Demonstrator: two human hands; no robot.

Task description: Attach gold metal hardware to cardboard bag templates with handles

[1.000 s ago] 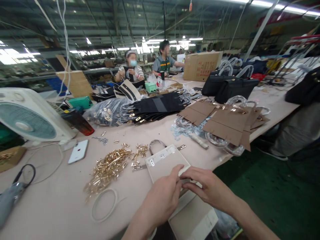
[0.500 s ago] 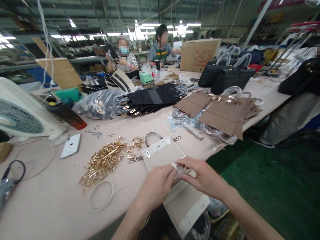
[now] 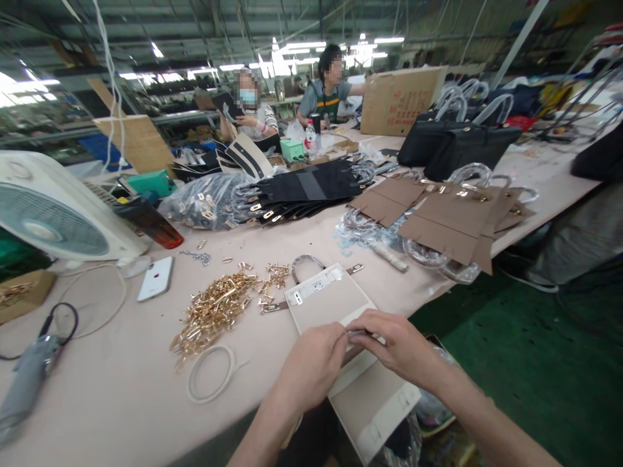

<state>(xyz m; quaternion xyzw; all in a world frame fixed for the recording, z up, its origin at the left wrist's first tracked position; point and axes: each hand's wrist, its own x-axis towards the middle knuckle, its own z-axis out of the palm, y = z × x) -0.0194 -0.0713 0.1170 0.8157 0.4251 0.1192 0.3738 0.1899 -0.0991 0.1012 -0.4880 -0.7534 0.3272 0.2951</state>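
The left hand and right hand — each grip pinched closed — clasped the cream bag panel at the bench edge.

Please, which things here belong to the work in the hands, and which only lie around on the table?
In hand: left hand and right hand, both pinching the cream bag panel; probably the gold metal fittings beside it.
Lying about: white phone, fan, brown bag panels, black handbags, cardboard box.
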